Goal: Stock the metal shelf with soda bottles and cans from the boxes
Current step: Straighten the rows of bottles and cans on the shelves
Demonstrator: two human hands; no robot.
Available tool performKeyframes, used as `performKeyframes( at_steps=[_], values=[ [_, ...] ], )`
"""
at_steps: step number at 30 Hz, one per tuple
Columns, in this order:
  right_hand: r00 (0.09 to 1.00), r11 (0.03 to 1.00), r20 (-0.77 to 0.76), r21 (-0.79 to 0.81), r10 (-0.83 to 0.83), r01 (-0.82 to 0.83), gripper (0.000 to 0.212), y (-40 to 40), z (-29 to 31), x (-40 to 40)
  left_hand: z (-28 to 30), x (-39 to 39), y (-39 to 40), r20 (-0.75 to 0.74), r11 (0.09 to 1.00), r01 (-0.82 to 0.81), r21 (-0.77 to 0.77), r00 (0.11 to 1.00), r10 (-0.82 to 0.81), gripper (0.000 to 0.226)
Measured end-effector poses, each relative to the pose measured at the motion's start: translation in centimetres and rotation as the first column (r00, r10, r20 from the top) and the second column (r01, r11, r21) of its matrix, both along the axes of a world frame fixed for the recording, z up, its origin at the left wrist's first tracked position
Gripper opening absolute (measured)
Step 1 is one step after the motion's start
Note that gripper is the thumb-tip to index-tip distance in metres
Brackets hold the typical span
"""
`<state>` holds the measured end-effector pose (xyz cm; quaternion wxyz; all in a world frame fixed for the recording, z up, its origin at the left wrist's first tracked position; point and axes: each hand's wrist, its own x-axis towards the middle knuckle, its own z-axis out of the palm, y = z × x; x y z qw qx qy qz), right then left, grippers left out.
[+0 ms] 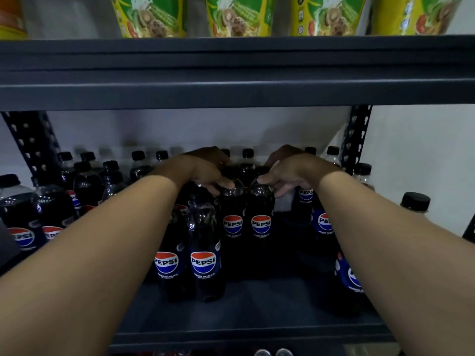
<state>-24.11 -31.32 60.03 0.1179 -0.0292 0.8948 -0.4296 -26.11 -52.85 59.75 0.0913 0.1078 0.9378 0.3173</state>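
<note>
Pepsi bottles (232, 227), 2 upright, each gripped at top by 1 hand (205, 170).

Both forearms bare, no sleeves; L grip (205, 170) & R grip (290, 168) ungloved.

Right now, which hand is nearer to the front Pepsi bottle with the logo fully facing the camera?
The left. The left hand sits just above and behind that Pepsi bottle, holding a neighbouring bottle's top. The right hand is farther right, gripping another bottle.
</note>
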Motion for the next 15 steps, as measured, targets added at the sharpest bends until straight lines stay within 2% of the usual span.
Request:
performKeyframes(
  at_steps=[8, 11, 15],
  values=[
    [0.991, 0.997, -0.127, -0.066, -0.048, 0.04, 0.046, -0.2, -0.5, -0.4, 0.1, -0.3, 0.1, -0.018, 1.0, -0.001, 0.011, 1.0, 0.001, 0.058],
    [0.986, 0.997, -0.154, -0.053, -0.059, 0.051, 0.04, -0.2, -0.6, -0.9, 0.2, -0.7, 0.4, -0.038, 1.0, 0.016, -0.023, 0.999, -0.017, 0.048],
    [0.988, 0.998, -0.143, -0.008, -0.056, 0.055, 0.045, -0.1, -0.7, -1.6, 0.1, -1.3, 1.0, -0.082, 0.998, 0.018, -0.063, 0.996, -0.024, 0.038]
  ],
)
